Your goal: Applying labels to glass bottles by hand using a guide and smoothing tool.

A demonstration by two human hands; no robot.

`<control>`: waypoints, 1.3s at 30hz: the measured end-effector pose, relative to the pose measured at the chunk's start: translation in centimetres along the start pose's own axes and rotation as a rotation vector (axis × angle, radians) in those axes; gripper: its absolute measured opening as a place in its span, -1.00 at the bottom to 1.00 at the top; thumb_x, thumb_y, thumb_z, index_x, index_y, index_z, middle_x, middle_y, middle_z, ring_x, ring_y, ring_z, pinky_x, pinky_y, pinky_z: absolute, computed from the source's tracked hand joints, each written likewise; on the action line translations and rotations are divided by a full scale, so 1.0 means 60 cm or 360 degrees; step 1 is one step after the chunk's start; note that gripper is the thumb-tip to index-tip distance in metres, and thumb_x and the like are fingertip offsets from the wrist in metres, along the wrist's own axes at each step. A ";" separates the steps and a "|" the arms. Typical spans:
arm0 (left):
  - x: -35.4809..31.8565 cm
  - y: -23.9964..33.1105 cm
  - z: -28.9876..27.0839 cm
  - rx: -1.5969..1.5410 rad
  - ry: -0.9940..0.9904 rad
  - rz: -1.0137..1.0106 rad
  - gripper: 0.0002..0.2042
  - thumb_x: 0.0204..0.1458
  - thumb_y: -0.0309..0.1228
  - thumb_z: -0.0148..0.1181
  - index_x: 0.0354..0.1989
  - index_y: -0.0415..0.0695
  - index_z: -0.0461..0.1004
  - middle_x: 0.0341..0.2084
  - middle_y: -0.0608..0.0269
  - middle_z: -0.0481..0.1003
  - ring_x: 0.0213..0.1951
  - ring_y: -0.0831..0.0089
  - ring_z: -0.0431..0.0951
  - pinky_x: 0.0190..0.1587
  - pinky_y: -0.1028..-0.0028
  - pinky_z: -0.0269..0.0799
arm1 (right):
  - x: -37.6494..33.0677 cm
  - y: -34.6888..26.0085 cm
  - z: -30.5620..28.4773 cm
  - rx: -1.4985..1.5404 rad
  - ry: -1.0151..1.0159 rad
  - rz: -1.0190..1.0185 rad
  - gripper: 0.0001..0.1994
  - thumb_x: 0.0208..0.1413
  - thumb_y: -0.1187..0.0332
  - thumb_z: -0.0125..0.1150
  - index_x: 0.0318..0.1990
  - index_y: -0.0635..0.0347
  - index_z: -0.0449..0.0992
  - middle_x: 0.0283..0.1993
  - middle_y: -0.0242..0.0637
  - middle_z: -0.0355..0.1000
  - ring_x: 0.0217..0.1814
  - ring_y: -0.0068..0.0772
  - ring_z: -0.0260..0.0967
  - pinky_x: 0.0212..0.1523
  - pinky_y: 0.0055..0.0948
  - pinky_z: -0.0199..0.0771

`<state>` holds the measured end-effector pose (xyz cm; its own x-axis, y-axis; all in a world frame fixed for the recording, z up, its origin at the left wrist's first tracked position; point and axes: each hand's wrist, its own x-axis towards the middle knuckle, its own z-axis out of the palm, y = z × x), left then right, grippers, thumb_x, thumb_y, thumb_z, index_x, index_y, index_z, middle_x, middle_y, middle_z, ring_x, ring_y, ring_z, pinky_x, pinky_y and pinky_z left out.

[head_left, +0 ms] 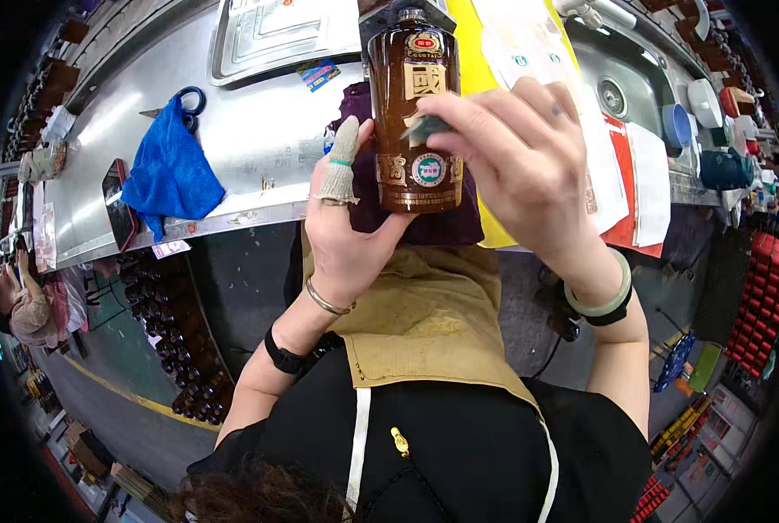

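Observation:
A glossy brown bottle [392, 96] with gold lettering and a round white-and-green emblem lies on a dark purple cloth [450, 228], its neck pointing away from me. My left hand [346, 200] grips it around the lower left side; cloth covers one of its fingers. Over the bottle's front, my right hand [529, 148] pinches a small dark, flat piece [424, 131] between thumb and finger. That piece touches or hovers just above the bottle's face; I cannot tell which. The fingers partly hide the lettering.
Left on the metal bench are a blue cloth [170, 170], scissors [191, 102], a phone [119, 205] and a metal tray [281, 39]. Papers [529, 52] cover a yellow sheet [494, 222] at right, beside a sink [620, 87]. Several dark bottles [176, 349] stand on the floor at left.

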<state>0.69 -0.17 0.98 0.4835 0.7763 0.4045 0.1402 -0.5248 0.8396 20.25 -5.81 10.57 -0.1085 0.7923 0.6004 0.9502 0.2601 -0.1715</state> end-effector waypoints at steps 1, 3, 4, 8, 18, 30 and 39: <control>0.002 0.005 -0.003 0.0048 -0.0008 0.0018 -0.11 -0.22 -0.57 0.58 0.39 -0.35 0.28 0.26 -0.05 0.47 0.26 0.08 0.48 0.30 0.22 0.38 | 0.005 0.013 -0.001 -0.0085 0.0077 -0.0064 -0.76 -0.07 0.33 0.43 -0.17 -0.03 0.69 -0.26 -0.57 0.55 -0.27 -0.41 0.36 -0.15 -0.37 0.29; 0.003 0.008 -0.001 0.0062 0.0002 0.0075 -0.12 -0.20 -0.56 0.58 0.40 -0.36 0.28 0.25 -0.05 0.48 0.26 0.08 0.48 0.30 0.22 0.38 | -0.016 0.013 0.002 -0.0071 0.0091 -0.0222 -0.74 -0.10 0.28 0.34 -0.18 -0.09 0.65 -0.24 -0.62 0.51 -0.22 -0.49 0.34 -0.13 -0.39 0.30; 0.003 0.007 0.001 0.0068 0.0008 0.0104 -0.12 -0.19 -0.55 0.57 0.40 -0.36 0.27 0.24 -0.05 0.49 0.26 0.07 0.48 0.30 0.22 0.38 | -0.035 0.001 0.006 -0.0005 0.0046 -0.0304 -0.73 -0.11 0.25 0.29 -0.18 -0.12 0.63 -0.23 -0.65 0.49 -0.20 -0.52 0.33 -0.12 -0.39 0.31; 0.004 -0.003 0.007 -0.0024 0.0079 0.0095 -0.13 -0.16 -0.54 0.56 0.40 -0.36 0.27 0.23 -0.07 0.50 0.21 0.05 0.52 0.25 0.22 0.43 | -0.047 -0.023 0.004 0.0263 -0.0045 -0.0298 -0.70 -0.14 0.32 0.31 -0.15 -0.09 0.67 -0.21 -0.63 0.53 -0.26 -0.50 0.32 -0.14 -0.40 0.34; 0.006 -0.002 -0.005 0.0207 -0.0010 0.0223 -0.18 -0.24 -0.60 0.48 0.35 -0.39 0.34 0.21 -0.12 0.49 0.18 -0.03 0.52 0.25 0.20 0.43 | -0.068 0.002 -0.001 0.0305 0.0109 -0.0015 -0.72 -0.14 0.50 0.46 -0.22 -0.07 0.73 -0.21 -0.58 0.65 -0.29 -0.50 0.41 -0.14 -0.42 0.27; 0.005 -0.002 -0.007 0.0156 -0.0062 0.0218 -0.24 -0.15 -0.61 0.45 0.35 -0.37 0.35 0.21 -0.15 0.49 0.19 -0.04 0.52 0.26 0.20 0.42 | -0.128 -0.014 0.020 0.0352 0.0224 0.0197 -0.74 -0.18 0.54 0.47 -0.27 0.00 0.74 -0.23 -0.45 0.65 -0.29 -0.38 0.44 -0.19 -0.38 0.34; 0.002 -0.008 -0.003 -0.0033 -0.0010 0.0126 -0.21 -0.22 -0.60 0.50 0.34 -0.29 0.41 0.24 -0.10 0.48 0.18 -0.01 0.52 0.26 0.19 0.42 | -0.139 -0.034 0.025 0.0385 0.0397 0.0405 -0.71 -0.18 0.60 0.42 -0.25 0.02 0.73 -0.20 -0.46 0.65 -0.22 -0.37 0.45 -0.11 -0.40 0.38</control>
<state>0.55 0.24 0.70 0.4978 0.7303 0.4679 0.0831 -0.5772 0.8124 18.76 -12.16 4.75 0.2223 0.6981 0.6806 0.8385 0.2192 -0.4988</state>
